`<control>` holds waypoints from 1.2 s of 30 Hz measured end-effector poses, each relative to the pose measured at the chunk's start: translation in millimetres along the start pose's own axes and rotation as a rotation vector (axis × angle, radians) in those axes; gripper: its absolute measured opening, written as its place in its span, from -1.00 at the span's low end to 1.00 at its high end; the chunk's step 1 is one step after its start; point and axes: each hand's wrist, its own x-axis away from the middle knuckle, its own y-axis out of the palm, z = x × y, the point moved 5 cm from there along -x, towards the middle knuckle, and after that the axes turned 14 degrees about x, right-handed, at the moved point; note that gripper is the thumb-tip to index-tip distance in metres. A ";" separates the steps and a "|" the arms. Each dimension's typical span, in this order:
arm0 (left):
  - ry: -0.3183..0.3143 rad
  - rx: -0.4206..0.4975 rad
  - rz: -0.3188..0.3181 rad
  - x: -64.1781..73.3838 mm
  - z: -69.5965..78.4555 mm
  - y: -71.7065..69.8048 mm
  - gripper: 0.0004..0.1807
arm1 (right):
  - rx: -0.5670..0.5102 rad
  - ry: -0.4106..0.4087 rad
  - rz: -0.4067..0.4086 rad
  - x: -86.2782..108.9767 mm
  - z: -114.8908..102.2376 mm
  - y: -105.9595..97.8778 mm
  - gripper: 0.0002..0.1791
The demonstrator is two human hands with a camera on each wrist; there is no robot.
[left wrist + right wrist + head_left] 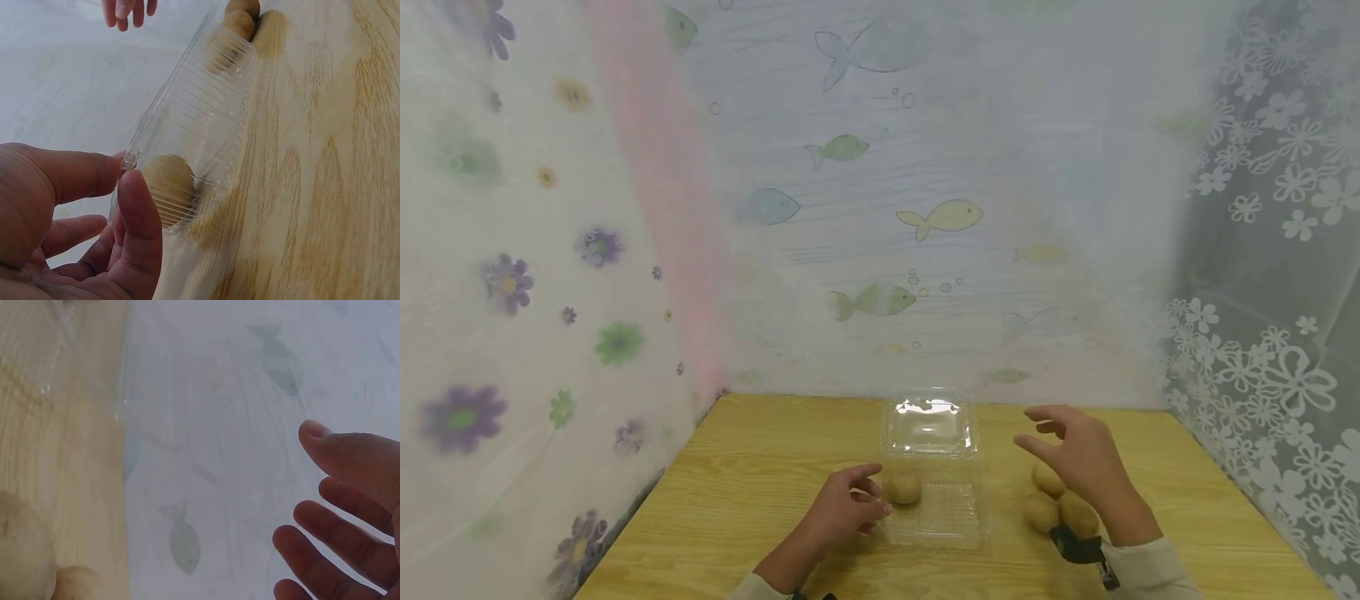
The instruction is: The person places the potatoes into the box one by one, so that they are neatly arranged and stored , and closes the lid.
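Note:
A clear plastic clamshell container (951,508) lies opened on the table, its lid (928,425) folded back toward the wall. One potato (904,488) sits in the left part of its base. My left hand (842,504) pinches the container's left rim between thumb and finger, as the left wrist view shows close by the potato (169,184). Over to the right, my right hand (1078,454) is raised with fingers apart and nothing between them. Just below it, three potatoes (1041,512) lie clustered on the table, partly covered by the hand and wrist strap.
The wooden table (760,467) ends at a back curtain (850,250) printed with fish. Flowered sheets hang along the left and right sides. A dark strap (1078,546) circles the right wrist, close to the potatoes.

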 end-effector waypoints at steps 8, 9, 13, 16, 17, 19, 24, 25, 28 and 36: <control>-0.007 0.007 0.001 0.1 0.9 1.1 -0.20 | 0.019 0.070 -0.034 -2.1 34.0 1.7 -0.42; -0.007 0.007 0.000 0.0 0.9 1.1 -0.20 | 0.011 0.076 -0.039 -2.4 37.9 2.4 -0.40; -0.007 0.006 0.001 -0.5 1.0 0.9 -0.20 | -0.040 0.101 -0.063 -3.1 50.2 5.4 -0.33; -0.005 0.007 -0.001 -1.0 1.0 0.6 -0.20 | -0.066 0.114 -0.080 -3.2 56.1 8.1 -0.30; -0.005 0.010 -0.001 -1.2 0.8 0.4 -0.20 | -0.069 0.118 -0.087 -2.8 57.5 9.2 -0.30; -0.006 0.014 -0.002 -1.6 0.4 -0.1 -0.20 | -0.069 0.131 -0.103 -2.3 61.0 11.8 -0.29; -0.007 0.017 -0.006 -2.2 -0.4 -1.2 -0.19 | -0.057 0.168 -0.148 -2.0 71.7 18.6 -0.26; -0.006 0.017 -0.005 -2.4 -0.4 -1.4 -0.19 | -0.054 0.174 -0.159 -1.9 74.0 20.0 -0.25; -0.004 0.015 -0.005 -2.9 -0.7 -1.9 -0.19 | -0.041 0.185 -0.197 -1.0 80.7 25.0 -0.23; 0.004 0.014 -0.004 -4.0 -3.1 -2.5 -0.19 | -0.022 0.206 -0.262 3.7 95.7 35.5 -0.19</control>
